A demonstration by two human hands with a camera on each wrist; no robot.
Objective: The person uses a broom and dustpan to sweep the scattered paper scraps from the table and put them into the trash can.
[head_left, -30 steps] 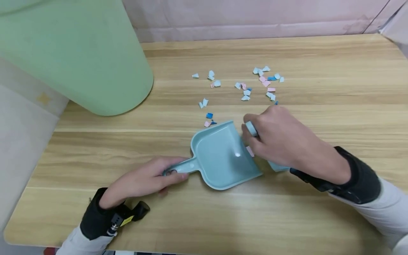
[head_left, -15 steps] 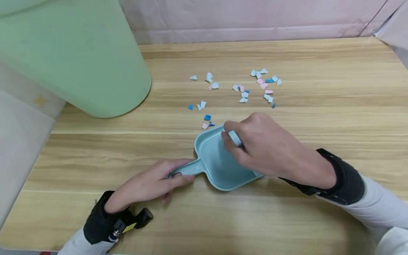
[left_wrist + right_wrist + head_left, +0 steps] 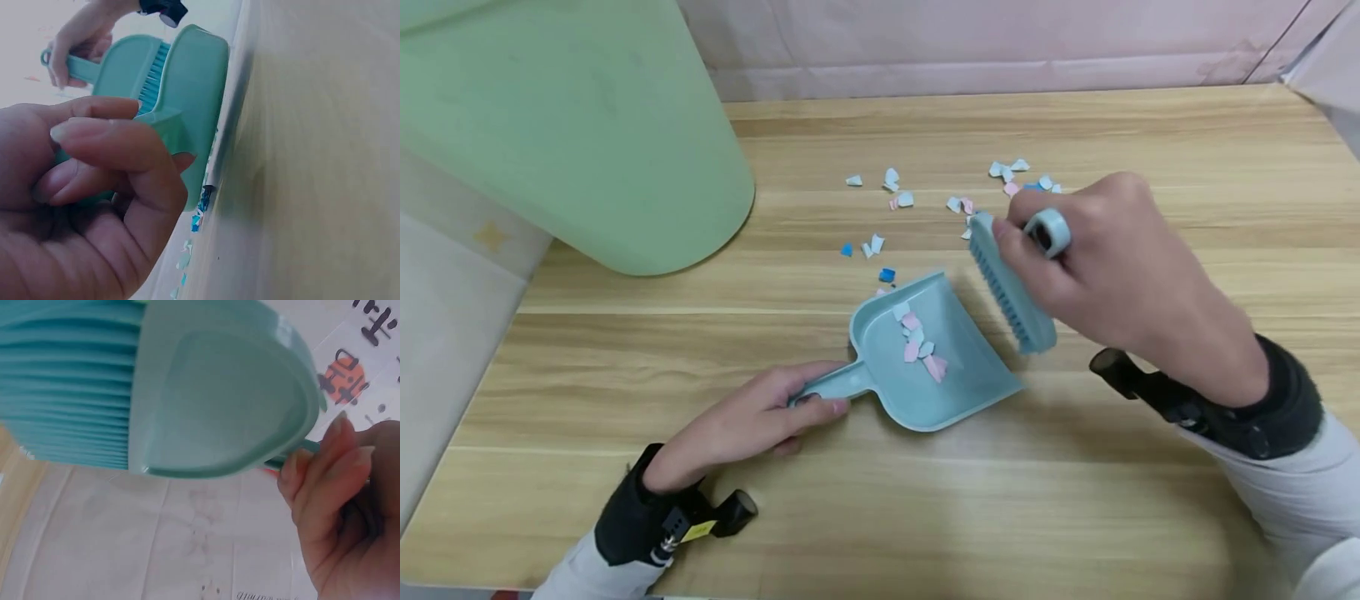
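Observation:
A light blue dustpan [image 3: 958, 379] lies on the wooden table [image 3: 1075, 517], with several pink and pale paper scraps [image 3: 920, 342] inside it. My left hand [image 3: 752, 421] grips the dustpan's handle [image 3: 835, 385]; the left wrist view shows the fingers [image 3: 106, 147] curled round it. My right hand [image 3: 1112, 267] holds a small blue brush [image 3: 1011, 287] by its handle, lifted above the table just right of the pan's open edge. The brush's head [image 3: 212, 400] and bristles [image 3: 62, 387] fill the right wrist view. More loose paper scraps [image 3: 895, 179] lie on the table beyond the pan.
A large pale green bin [image 3: 572, 125] stands at the table's back left corner. A pink wall [image 3: 1000, 42] runs behind the table. Other scraps [image 3: 868, 247] lie between the bin and the dustpan.
My right hand has lifted the brush out of the dustpan and moved it up and to the right. Paper scraps now show inside the pan. The left hand has stayed on the handle.

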